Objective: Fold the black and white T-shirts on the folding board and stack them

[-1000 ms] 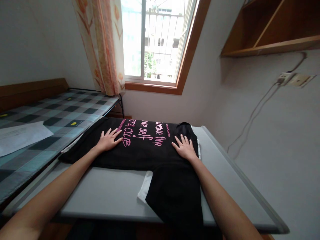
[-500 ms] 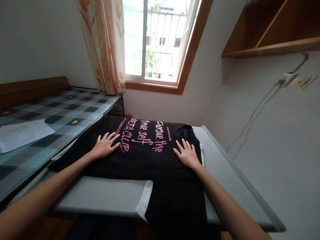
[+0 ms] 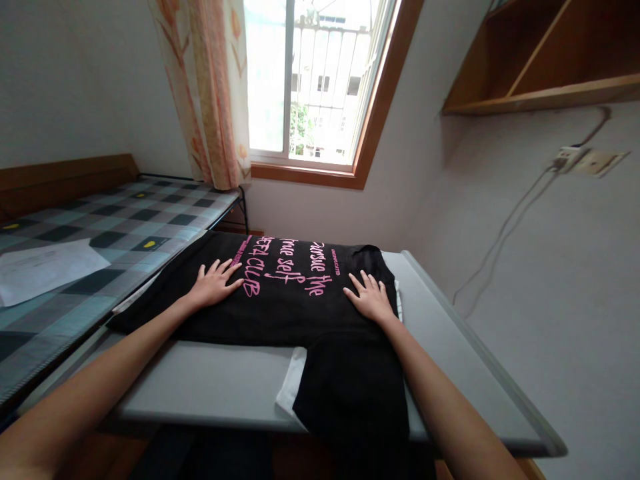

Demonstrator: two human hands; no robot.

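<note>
A black shirt [image 3: 280, 313] with pink lettering lies spread across a light grey table [image 3: 215, 380], its collar toward the right. One sleeve with a white edge hangs over the table's near side. My left hand [image 3: 215, 283] rests flat on the shirt beside the lettering, fingers spread. On the part near the collar lies my right hand [image 3: 369, 295], palm down with its fingers apart. Neither hand grips the cloth.
Left of the table is a bed with a checked mattress [image 3: 115, 220] and a paper sheet [image 3: 50, 267] on it. A curtain [image 3: 215, 93] hangs by the window. At the right are a wall shelf [image 3: 550, 97] and a plugged-in cable [image 3: 505, 227].
The shirt has shifted away from the table's near edge, with both hands moving along on it. Its lower-left corner has moved slightly right, and the collar slightly left.
</note>
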